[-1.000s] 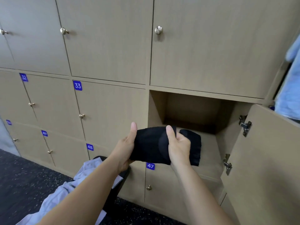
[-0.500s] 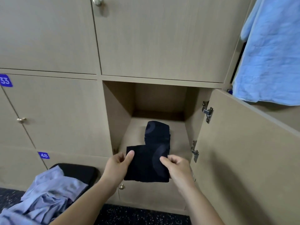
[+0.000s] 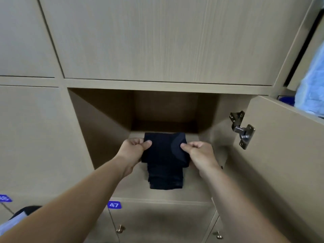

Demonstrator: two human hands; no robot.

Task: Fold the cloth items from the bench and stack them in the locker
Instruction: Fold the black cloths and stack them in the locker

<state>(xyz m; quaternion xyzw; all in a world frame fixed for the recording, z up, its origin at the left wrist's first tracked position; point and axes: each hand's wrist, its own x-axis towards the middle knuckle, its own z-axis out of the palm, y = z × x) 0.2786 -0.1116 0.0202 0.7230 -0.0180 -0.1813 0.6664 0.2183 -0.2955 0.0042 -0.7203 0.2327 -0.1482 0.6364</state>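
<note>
Cloth [image 3: 164, 155] moved into locker [image 3: 105, 130], btwn grips [image 3: 135, 151] [image 3: 199, 155].

Folded cloth [image 3: 164, 151] between left hand [image 3: 134, 149] and right hand [image 3: 200, 153], over another cloth [image 3: 165, 179] in the locker [image 3: 105, 128]; door [image 3: 280, 163] rightward.

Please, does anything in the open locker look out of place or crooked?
Only slightly. The dark cloth pinched by the left hand and right hand sits farther back than the folded cloth beneath it, so the stack is uneven. Nothing looks spilled or damaged.
</note>
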